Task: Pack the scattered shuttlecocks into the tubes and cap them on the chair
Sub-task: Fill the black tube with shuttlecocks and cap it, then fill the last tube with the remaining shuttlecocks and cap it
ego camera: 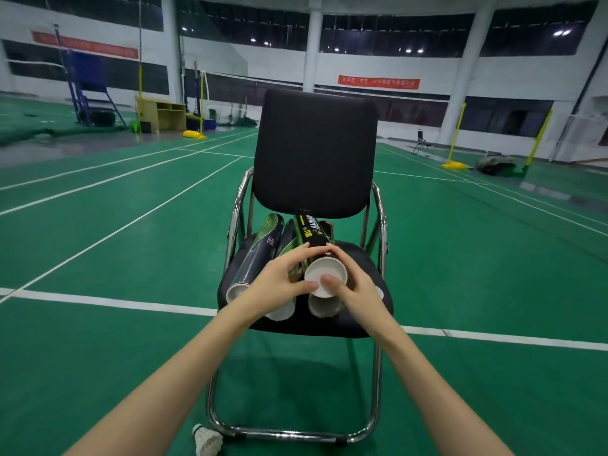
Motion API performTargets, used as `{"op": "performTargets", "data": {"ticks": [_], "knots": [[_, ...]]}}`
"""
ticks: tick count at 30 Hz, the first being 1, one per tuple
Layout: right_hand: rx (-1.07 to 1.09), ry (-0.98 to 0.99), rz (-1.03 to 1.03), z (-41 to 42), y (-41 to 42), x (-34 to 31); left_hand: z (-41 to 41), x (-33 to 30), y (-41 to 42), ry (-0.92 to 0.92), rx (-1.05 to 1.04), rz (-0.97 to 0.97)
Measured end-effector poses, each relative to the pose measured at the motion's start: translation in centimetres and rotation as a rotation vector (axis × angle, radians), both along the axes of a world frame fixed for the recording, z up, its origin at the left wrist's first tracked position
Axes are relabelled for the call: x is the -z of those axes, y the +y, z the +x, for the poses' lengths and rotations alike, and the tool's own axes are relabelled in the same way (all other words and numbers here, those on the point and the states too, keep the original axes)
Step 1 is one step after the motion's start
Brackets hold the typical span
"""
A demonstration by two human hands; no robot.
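Note:
A black chair (316,149) with a chrome frame stands in front of me. Several dark shuttlecock tubes lie on its seat, ends towards me. A black tube with yellow lettering (311,233) is raised above the others. A white cap (325,276) sits on its near end. My left hand (279,284) and my right hand (353,287) both grip that capped end, thumbs on the cap's face. A green-black tube (258,255) lies at the left with an uncapped end. One white shuttlecock (207,441) lies on the floor by the chair's front rail.
Green court floor with white lines surrounds the chair. Yellow net posts (455,139) and a dark bag (495,162) stand far right. A wooden desk (163,115) and a blue umpire stand (87,90) are far left.

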State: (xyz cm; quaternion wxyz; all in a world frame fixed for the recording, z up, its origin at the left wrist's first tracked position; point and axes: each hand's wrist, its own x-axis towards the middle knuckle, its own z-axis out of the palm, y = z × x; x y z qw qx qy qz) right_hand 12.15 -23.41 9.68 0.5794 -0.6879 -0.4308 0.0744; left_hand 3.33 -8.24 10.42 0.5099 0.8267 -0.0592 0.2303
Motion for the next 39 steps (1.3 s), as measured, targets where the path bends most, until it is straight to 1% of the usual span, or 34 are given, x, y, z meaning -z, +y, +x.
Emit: {"op": "performTargets", "data": {"ticks": [6,8,9,11,13,15,17,19,24,27,31,33,35,37,39], "knots": [[0.000,0.004,-0.041,1.6,1.3,1.9,1.4,1.8,0.9,0.012,-0.111,0.073],[-0.027,0.022,-0.092,2.4,1.5,2.7,1.8,2.7,1.3,0.020,-0.161,0.106],[-0.045,0.012,-0.154,2.8,1.5,3.0,2.0,3.0,1.4,0.025,-0.180,0.116],[-0.028,-0.124,-0.342,4.1,1.3,3.9,2.3,3.8,1.8,0.042,-0.188,0.126],[0.100,-0.312,-0.519,5.5,1.0,4.9,2.4,4.3,2.1,0.078,-0.176,0.126],[0.260,-0.442,-0.686,6.5,0.8,5.6,2.6,4.7,2.2,0.107,-0.172,0.144],[0.343,-0.572,-0.815,6.7,1.0,5.9,2.8,4.9,2.2,0.123,-0.169,0.170],[0.377,-0.582,-0.772,6.5,1.5,6.0,2.9,4.9,2.0,0.135,-0.161,0.211],[0.383,-0.516,-0.624,6.6,1.9,6.2,3.4,5.4,1.9,0.162,-0.197,0.377],[0.376,-0.447,-0.521,6.8,1.9,6.4,4.1,5.8,2.2,0.178,-0.180,0.461],[0.458,-0.281,-0.379,6.9,1.3,6.0,5.3,5.6,2.2,0.263,-0.163,0.731],[0.475,-0.210,-0.305,6.9,1.0,5.7,5.2,5.9,2.3,0.260,-0.240,0.845],[0.472,-0.185,-0.241,6.8,0.6,5.5,5.1,6.2,2.4,0.256,-0.306,0.867],[0.460,-0.174,-0.208,6.7,0.4,5.4,5.2,6.6,2.7,0.223,-0.303,0.834],[0.457,-0.170,-0.191,6.5,0.2,5.0,5.3,6.7,3.0,0.232,-0.291,0.846]]}}
